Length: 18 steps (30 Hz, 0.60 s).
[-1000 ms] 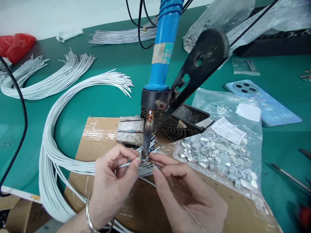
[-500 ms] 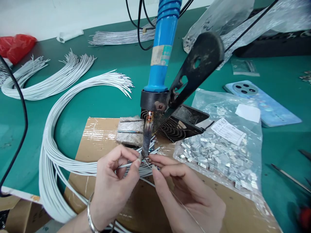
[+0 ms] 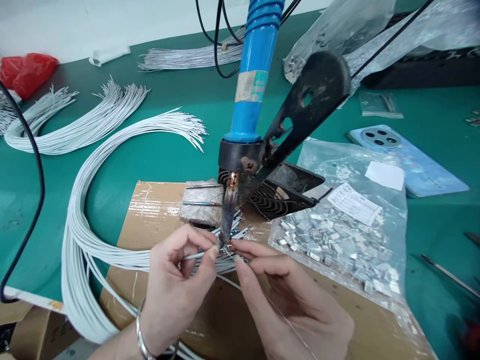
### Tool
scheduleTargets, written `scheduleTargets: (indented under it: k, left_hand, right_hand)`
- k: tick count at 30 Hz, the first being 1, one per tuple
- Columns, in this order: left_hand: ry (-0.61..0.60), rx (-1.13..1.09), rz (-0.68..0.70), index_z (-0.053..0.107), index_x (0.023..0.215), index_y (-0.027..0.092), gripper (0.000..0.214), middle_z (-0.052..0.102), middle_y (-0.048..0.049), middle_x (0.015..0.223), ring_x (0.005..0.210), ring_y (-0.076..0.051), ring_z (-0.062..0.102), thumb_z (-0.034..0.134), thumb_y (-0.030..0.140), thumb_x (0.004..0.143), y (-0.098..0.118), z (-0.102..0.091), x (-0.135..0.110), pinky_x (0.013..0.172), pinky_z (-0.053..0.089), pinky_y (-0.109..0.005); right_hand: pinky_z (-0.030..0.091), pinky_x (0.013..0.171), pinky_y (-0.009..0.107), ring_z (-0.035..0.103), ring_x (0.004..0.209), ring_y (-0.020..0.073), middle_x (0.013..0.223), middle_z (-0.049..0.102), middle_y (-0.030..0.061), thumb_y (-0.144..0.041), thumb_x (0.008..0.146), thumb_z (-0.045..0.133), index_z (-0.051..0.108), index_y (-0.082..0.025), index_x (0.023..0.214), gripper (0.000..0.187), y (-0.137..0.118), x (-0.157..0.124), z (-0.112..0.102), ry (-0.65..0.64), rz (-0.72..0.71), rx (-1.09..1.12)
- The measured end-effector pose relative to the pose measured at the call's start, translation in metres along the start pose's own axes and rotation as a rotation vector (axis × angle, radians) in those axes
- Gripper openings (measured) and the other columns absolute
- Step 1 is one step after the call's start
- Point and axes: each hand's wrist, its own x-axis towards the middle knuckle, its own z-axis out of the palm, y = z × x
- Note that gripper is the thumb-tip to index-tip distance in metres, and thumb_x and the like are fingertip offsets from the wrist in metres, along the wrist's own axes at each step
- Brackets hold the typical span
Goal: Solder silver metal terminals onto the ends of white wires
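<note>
Head view: soldering iron (image 3: 257,65) points down, leaning slightly left, tip between both hands.
Left hand (image 3: 183,287): fingers pinched closed on white wire (image 3: 192,256), long axis roughly left-right, end toward tip.
Right hand (image 3: 292,292): fingers nearly together on thin wire (image 3: 287,321), axis lower right to upper left, reaching tip.
Below: cardboard (image 3: 153,210) on desk (image 3: 150,160).

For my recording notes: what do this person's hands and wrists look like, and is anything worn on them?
Both hands are ungloved. The left hand has a shiny, silver-coloured bangle around its wrist, with no sleeve on the visible forearm. The right hand shows no markings; its wrist is out of frame.
</note>
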Motion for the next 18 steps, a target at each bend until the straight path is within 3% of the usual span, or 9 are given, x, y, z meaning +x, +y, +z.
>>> scheduleTargets:
  k: [11, 18]
  left_hand:
    - [-0.002, -0.003, 0.008, 0.065, 0.070, 0.019, 0.013, 0.076, -0.0030, 0.080, 0.060, -0.010, 0.062, 0.071, 0.013, 0.079, -0.0013, 0.0002, -0.0009, 0.047, 0.042, -0.016]
    - [0.006, 0.009, 0.029, 0.066, 0.070, 0.019, 0.013, 0.077, -0.0037, 0.082, 0.070, -0.013, 0.068, 0.071, 0.012, 0.080, -0.0026, -0.0005, -0.0003, 0.057, 0.052, -0.017]
  right_hand:
    - [0.059, 0.078, 0.020, 0.077, 0.083, 0.0146, 0.095, 0.082, 0.0028, -0.019, 0.083, 0.078, 0.069, -0.023, 0.069, 0.017, 0.0019, -0.0001, 0.0003, -0.016, -0.010, 0.019]
    - [0.059, 0.078, 0.019, 0.077, 0.082, 0.0136, 0.095, 0.082, 0.0017, -0.018, 0.082, 0.079, 0.070, -0.023, 0.069, 0.017, 0.0003, -0.0003, 0.0014, -0.004, -0.008, 0.023]
